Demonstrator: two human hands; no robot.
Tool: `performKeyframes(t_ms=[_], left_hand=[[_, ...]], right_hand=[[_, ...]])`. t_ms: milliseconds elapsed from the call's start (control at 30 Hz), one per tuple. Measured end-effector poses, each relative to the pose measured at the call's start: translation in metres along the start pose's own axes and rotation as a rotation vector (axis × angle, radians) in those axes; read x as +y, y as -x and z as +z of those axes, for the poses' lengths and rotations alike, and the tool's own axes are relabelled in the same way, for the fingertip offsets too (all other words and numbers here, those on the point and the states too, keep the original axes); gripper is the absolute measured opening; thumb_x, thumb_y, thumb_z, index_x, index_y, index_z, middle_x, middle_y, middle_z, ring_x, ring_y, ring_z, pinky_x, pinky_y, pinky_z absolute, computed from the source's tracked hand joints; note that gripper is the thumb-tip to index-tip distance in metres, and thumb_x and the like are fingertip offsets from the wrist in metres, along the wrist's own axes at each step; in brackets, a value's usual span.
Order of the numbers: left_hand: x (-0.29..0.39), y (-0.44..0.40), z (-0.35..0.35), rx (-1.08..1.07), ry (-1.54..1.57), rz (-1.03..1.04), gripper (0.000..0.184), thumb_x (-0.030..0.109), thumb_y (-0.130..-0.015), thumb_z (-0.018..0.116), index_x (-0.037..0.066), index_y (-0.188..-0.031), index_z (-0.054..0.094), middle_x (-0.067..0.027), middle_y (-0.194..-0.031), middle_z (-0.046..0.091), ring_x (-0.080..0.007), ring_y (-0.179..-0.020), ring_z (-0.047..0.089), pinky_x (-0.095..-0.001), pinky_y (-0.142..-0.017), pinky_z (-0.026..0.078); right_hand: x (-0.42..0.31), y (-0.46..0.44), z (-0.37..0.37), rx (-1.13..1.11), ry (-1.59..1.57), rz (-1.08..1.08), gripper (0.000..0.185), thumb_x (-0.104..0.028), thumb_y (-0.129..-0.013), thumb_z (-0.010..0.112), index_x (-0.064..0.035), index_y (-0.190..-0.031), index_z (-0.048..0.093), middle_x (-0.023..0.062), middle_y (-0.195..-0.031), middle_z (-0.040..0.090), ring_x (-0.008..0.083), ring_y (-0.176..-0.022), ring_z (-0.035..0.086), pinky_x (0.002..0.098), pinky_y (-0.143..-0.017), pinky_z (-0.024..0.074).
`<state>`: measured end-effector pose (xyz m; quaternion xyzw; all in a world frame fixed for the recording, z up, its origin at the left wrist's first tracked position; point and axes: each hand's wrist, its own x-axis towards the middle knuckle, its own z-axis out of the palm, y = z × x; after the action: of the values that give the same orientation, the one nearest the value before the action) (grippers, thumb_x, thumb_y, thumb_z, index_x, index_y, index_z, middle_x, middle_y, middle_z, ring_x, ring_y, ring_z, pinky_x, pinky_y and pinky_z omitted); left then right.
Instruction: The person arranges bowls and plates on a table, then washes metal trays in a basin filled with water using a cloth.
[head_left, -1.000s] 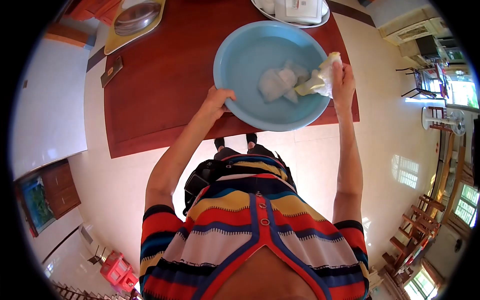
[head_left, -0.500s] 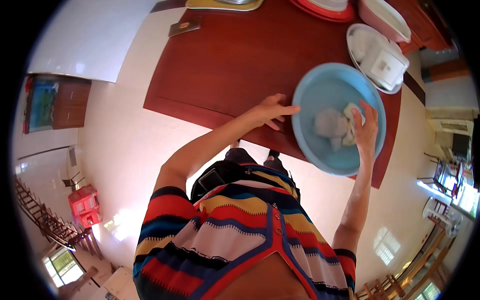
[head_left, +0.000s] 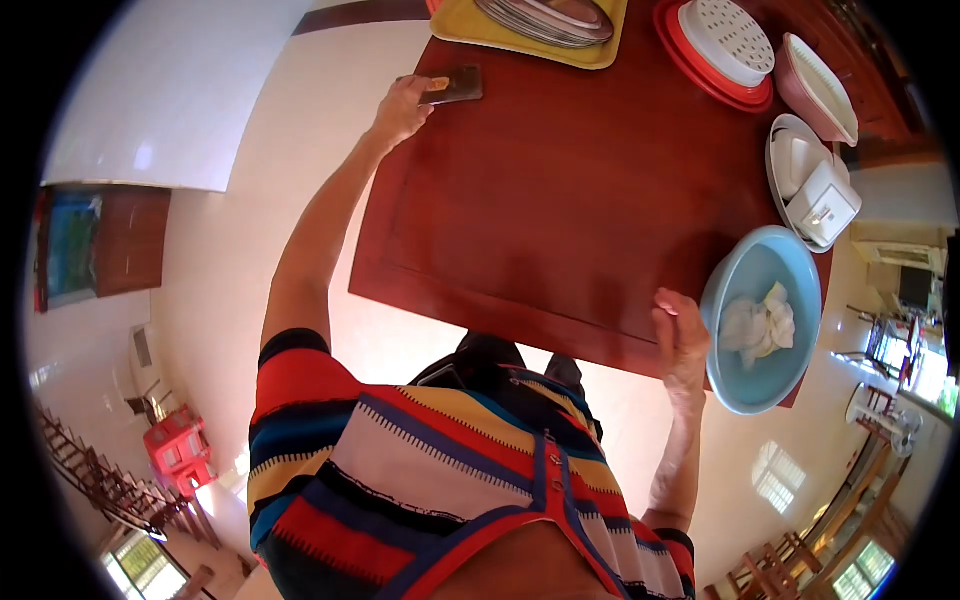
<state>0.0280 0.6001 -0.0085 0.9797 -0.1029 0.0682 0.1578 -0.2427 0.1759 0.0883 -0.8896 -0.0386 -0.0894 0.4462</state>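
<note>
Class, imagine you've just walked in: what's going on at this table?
A person stands at a reddish-brown table, the left hand touching one end of a flat dark object; whether it grips it is unclear. The right hand, loosely curled with nothing visible in it, is beside a blue basin containing pale crumpled cloth. A yellow tray sits at the far edge.

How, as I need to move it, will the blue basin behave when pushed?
The basin looks plastic, so likely light and slightly flexible. On the smooth-looking table it may slide easily. Sitting at the table's edge, it might tip if pushed outward.
</note>
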Motion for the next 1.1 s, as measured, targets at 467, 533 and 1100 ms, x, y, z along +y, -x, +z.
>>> performKeyframes(t_ms=[467, 533, 1100], left_hand=[[-0.055, -0.055, 0.029, -0.260, 0.131, 0.307, 0.070, 0.024, -0.067, 0.073, 0.010, -0.128, 0.043, -0.0202, -0.126, 0.045, -0.0343, -0.118, 0.040, -0.0377, -0.099, 0.033], [-0.038, -0.053, 0.016, -0.286, 0.140, 0.393, 0.068, 0.021, -0.068, 0.073, 0.009, -0.128, 0.043, -0.0192, -0.116, 0.049, -0.0329, -0.108, 0.045, -0.0374, -0.093, 0.038], [0.223, 0.009, -0.042, -0.178, 0.497, 0.528, 0.068, 0.015, -0.064, 0.074, 0.005, -0.125, 0.043, -0.0153, -0.112, 0.051, -0.0295, -0.102, 0.051, -0.0379, -0.085, 0.044]], right_hand=[[-0.052, 0.018, 0.062, 0.065, 0.178, -0.006, 0.024, 0.002, -0.073, 0.064, -0.0011, -0.096, 0.057, 0.0141, -0.081, 0.059, 0.0305, -0.071, 0.057, 0.0362, -0.059, 0.0470], [-0.054, 0.019, 0.065, 0.026, 0.137, -0.007, 0.022, -0.002, -0.075, 0.064, -0.0014, -0.095, 0.056, 0.0138, -0.080, 0.059, 0.0309, -0.072, 0.057, 0.0367, -0.059, 0.0468], [-0.019, 0.029, 0.007, 0.163, 0.079, -0.211, 0.019, -0.007, -0.077, 0.064, -0.0024, -0.094, 0.056, 0.0107, -0.079, 0.058, 0.0287, -0.071, 0.055, 0.0365, -0.060, 0.0460]])
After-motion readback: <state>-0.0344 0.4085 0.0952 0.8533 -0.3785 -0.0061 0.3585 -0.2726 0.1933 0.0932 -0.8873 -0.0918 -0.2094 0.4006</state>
